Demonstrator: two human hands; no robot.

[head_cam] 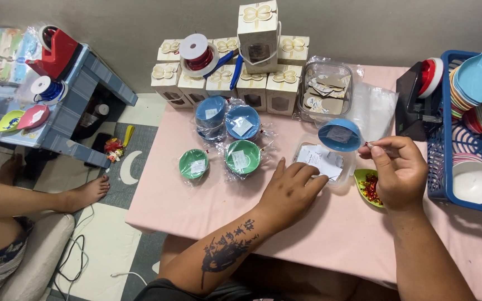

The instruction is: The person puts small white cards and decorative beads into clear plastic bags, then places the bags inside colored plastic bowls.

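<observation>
Right now the left hand (291,189) lies flat on paper slips (322,161); right hand (400,173) pinches something tiny, perhaps a sticker.

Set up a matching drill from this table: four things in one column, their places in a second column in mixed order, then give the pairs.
Things:
1. ribbon spool
2. green wrapped bowls
3. blue basket
4. clear tub of paper slips

Places:
A. at the table's right edge, filled with coloured dishes
B. under the fingers of the left hand
C. on top of the row of small gift boxes at the back
D. on the pink table, in front of the blue wrapped bowls

Pairs: 1-C, 2-D, 3-A, 4-B
</observation>
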